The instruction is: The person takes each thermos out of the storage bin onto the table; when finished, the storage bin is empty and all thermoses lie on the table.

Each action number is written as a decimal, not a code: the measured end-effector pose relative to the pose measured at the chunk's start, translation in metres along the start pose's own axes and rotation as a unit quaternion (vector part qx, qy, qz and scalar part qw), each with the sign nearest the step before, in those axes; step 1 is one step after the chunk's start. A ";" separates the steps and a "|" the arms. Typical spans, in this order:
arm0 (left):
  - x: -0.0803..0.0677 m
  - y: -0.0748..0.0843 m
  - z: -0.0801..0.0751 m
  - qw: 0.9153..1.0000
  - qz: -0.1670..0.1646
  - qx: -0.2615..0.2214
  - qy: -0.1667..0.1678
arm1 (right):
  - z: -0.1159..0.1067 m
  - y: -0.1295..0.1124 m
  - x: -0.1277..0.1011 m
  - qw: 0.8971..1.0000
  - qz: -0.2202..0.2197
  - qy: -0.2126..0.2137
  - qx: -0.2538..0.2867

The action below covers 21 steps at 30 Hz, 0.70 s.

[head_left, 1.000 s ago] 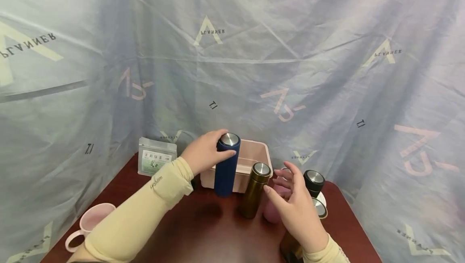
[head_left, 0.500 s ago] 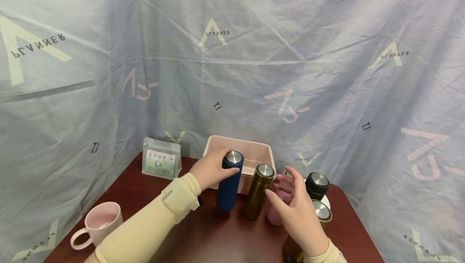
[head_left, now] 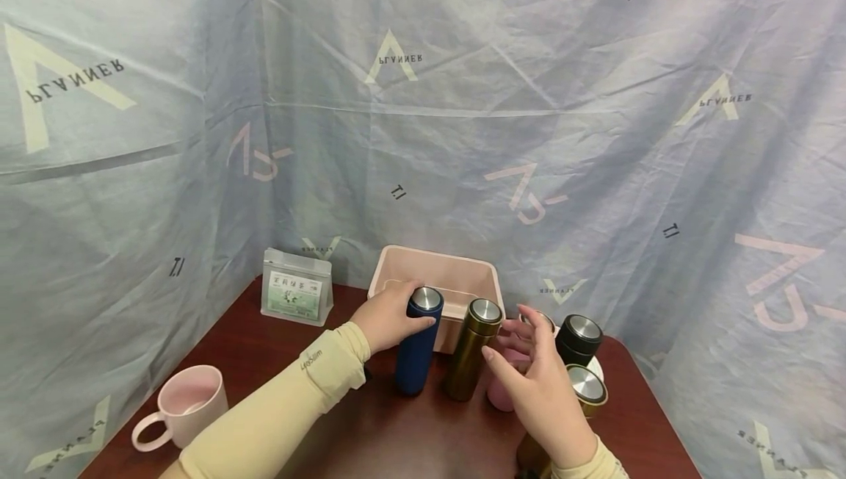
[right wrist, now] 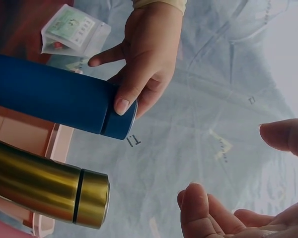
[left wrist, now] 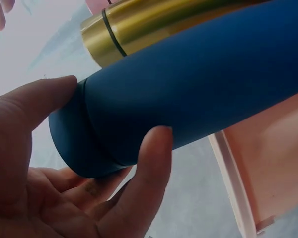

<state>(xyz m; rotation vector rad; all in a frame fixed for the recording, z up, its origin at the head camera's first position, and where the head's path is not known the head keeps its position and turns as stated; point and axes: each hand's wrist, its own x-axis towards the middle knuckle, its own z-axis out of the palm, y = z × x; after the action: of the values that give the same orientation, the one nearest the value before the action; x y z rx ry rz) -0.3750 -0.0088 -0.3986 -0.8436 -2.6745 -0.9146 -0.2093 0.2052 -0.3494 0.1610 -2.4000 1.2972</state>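
Note:
In the head view my left hand (head_left: 385,319) grips the upper end of a blue thermos flask (head_left: 416,361), which stands upright at table level. Thumb and fingers wrap around its cap, as the left wrist view shows of the blue thermos flask (left wrist: 188,79). Just right of it stands a gold thermos flask (head_left: 465,361) with a steel-topped lid. My right hand (head_left: 545,391) hovers beside the gold flask with fingers spread and slightly bent, holding nothing. Behind those fingers a pink bottle (head_left: 500,394) is partly hidden. The right wrist view shows a gap between the right hand and the gold thermos flask (right wrist: 35,183).
A pink bin (head_left: 436,264) stands behind the flasks. Right of my right hand are a black flask (head_left: 573,347) and a second gold flask (head_left: 588,385). A pink mug (head_left: 192,405) and a tea pouch (head_left: 297,292) stand on the left of the dark red table (head_left: 370,435).
My left hand has lowered the blue thermos flask from in front of the bin to the table, left of the gold flask. My right hand stays about where it was. The view has shifted slightly.

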 end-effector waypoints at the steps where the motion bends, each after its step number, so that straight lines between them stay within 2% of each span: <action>1: 0.000 -0.001 0.002 1.000 0.002 -0.001 -0.002 | 0.000 0.001 0.000 1.000 0.001 -0.001 0.001; 7: 0.001 -0.005 0.009 1.000 0.010 -0.006 -0.007 | 0.002 0.004 0.000 1.000 -0.003 -0.001 0.007; 14: -0.001 -0.004 0.009 1.000 0.020 0.001 -0.013 | 0.004 0.007 -0.001 1.000 -0.002 -0.004 0.010; 21: 0.000 -0.006 0.013 0.999 0.015 0.015 -0.023 | 0.006 0.012 0.003 1.000 -0.005 -0.015 0.007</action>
<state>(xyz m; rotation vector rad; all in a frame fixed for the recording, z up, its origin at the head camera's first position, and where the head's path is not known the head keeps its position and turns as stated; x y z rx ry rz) -0.3785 -0.0052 -0.4116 -0.9075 -2.6996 -0.8549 -0.2171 0.2072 -0.3609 0.1979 -2.4135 1.3162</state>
